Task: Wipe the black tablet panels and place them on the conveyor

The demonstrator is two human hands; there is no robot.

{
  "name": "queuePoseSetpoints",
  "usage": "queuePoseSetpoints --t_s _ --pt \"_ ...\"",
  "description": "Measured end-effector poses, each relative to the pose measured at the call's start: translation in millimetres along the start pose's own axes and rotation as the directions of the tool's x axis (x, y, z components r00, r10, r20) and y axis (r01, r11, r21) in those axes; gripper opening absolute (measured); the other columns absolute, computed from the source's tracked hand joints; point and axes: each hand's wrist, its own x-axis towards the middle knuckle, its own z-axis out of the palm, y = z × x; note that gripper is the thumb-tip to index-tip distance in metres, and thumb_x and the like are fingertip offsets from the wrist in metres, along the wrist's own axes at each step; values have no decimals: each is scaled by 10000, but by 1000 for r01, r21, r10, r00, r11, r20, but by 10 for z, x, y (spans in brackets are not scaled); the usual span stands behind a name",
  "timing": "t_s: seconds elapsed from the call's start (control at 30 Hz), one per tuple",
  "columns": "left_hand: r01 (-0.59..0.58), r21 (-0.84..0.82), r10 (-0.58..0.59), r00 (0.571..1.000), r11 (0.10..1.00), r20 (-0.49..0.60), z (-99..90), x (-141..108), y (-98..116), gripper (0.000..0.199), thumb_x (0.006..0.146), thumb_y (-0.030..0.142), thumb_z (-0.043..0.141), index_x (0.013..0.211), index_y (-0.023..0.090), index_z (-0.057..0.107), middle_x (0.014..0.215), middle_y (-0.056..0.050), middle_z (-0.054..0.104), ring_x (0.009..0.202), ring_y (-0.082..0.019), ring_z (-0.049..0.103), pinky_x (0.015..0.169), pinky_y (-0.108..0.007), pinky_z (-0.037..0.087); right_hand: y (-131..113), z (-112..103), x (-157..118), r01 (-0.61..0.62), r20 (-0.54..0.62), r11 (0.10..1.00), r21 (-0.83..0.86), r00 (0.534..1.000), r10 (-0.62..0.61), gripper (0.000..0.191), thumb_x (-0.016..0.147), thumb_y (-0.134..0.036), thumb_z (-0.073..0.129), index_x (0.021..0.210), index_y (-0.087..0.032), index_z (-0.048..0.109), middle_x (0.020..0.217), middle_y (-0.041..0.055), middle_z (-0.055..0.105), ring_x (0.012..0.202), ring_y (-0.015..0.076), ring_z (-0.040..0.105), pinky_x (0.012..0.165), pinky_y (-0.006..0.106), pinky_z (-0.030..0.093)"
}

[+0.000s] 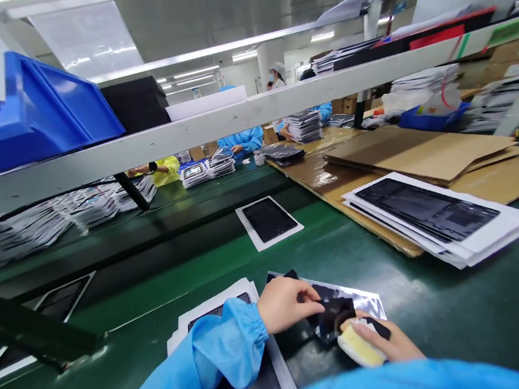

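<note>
Low in the head view, my left hand (284,303) pinches the edge of a small, glossy black sheet (338,314). My right hand (395,342) is closed around a pale yellow, sponge-like block (361,344), and its fingertips meet the other side of the black sheet. A dark piece also shows by the right fingers; I cannot tell what it is. Under both hands lies a shiny silver-and-black sheet (371,303). Beneath my left forearm is a stack of white sheets with black panels (287,374), partly hidden by the blue sleeve.
A white sheet with a black panel (268,221) lies on the green bench (172,291). To the right, similar sheets (428,209) are stacked on cardboard (416,150). A white shelf rail (250,117) crosses above, bearing a blue bin (36,123). Co-workers in blue and yellow sleeves sit beyond.
</note>
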Motion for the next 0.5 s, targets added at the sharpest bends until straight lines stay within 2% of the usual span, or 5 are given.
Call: queuePoseSetpoints --t_s 0.17,0.27,0.37,0.43,0.5 --pt "37 -1 -37 999 999 -9 -8 -33 -29 143 769 267 650 848 224 761 709 0 729 596 -162 651 637 -247 473 0 -61 7 16 65 997 -78 998 -11 331 716 -617 627 852 -327 709 880 35 708 932 311 652 879 389 516" --pt "32 21 -31 998 999 -48 -65 -117 -44 130 776 250 635 808 236 760 713 0 728 622 -174 650 669 -271 468 -126 -141 -19 30 145 992 -123 989 -12 337 700 -615 640 832 -319 732 905 56 718 889 301 656 811 375 527" --pt "12 35 -9 995 999 -103 -176 -261 -96 125 782 256 627 776 249 752 785 -1 734 677 -179 643 709 -289 463 -228 -221 -63 39 230 987 -158 973 -1 348 698 -612 636 787 -295 749 911 78 717 887 293 658 826 368 518" --pt "13 33 -7 988 999 -153 -269 -379 -157 124 786 279 628 767 249 747 815 -5 729 693 -179 626 727 -297 460 -165 -275 -81 54 195 982 -183 981 -17 369 691 -629 614 765 -291 743 872 84 715 863 288 664 825 375 519" --pt "31 14 -27 975 999 -219 -371 -509 -236 135 788 297 622 773 245 745 804 -6 725 687 -174 613 720 -293 464 40 -343 -65 64 33 968 -243 998 -58 413 667 -673 567 776 -310 729 815 83 711 794 281 674 773 386 535"
